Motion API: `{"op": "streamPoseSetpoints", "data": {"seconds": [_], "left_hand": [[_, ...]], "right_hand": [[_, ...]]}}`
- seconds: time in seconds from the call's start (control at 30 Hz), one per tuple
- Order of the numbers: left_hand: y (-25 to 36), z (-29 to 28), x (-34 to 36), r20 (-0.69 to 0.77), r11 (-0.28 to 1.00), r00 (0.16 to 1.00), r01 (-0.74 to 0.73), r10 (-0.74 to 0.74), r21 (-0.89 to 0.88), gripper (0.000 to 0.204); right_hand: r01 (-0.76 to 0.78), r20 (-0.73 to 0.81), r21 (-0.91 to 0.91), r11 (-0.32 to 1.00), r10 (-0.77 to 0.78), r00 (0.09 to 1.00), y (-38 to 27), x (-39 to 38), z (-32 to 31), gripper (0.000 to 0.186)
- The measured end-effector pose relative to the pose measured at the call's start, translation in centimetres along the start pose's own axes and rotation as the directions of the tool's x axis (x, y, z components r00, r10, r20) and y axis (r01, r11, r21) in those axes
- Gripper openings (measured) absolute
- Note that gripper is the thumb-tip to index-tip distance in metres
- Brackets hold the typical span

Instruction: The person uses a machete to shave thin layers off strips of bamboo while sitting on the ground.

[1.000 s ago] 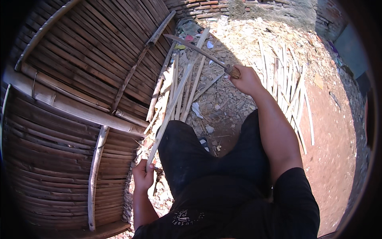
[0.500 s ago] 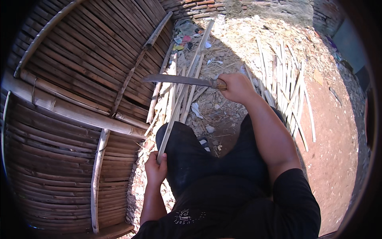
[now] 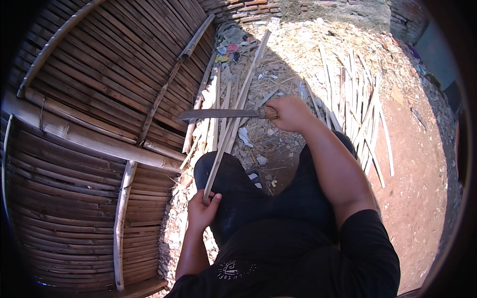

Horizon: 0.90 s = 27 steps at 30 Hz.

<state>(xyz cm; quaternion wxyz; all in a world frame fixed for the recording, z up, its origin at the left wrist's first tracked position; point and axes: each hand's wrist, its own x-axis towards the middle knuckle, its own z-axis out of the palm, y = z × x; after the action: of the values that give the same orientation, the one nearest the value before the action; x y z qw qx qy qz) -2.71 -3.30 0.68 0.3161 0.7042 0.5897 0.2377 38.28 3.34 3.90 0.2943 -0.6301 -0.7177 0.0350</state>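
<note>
My left hand [image 3: 202, 211] grips the near end of a long, pale bamboo strip [image 3: 245, 89] beside my left knee. The strip slants up and away across my thigh toward the brick wall. My right hand [image 3: 289, 113] is wrapped round the wooden handle of a machete [image 3: 223, 113]. Its dark blade lies crosswise over the middle of the strip, the tip pointing left. Whether the edge bites into the strip or only rests on it, I cannot tell.
A bamboo slat wall [image 3: 99, 99] stands close on my left. Several cut strips [image 3: 355, 99] lie in a loose pile at right, with others on the ground under the blade. Shavings and scraps litter the ground up to a brick wall [image 3: 338, 12].
The machete and my right hand have come nearer to me along the strip. My left hand has shifted slightly right, and the strip's near end with it.
</note>
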Motion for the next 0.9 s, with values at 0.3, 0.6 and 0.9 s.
{"op": "streamPoseSetpoints", "data": {"seconds": [0.3, 0.6, 0.9], "left_hand": [[2.4, 1.6, 2.2, 0.010, 0.990, 0.995, -0.098, 0.098, 0.106, 0.041], [3.2, 2.5, 2.5, -0.043, 0.980, 0.995, -0.081, 0.090, 0.179, 0.044], [3.3, 2.7, 2.1, -0.078, 0.977, 0.990, -0.099, 0.116, 0.190, 0.043]], "right_hand": [[0.277, 0.265, -0.062, 0.959, -0.251, 0.931, -3.4, -0.4, 1.4, 0.024], [-0.059, 0.193, 0.099, 0.993, 0.039, 0.980, 0.0, 0.5, 1.6, 0.026], [0.085, 0.356, 0.048, 0.995, -0.096, 0.929, -2.0, 0.2, 0.9, 0.025]]}}
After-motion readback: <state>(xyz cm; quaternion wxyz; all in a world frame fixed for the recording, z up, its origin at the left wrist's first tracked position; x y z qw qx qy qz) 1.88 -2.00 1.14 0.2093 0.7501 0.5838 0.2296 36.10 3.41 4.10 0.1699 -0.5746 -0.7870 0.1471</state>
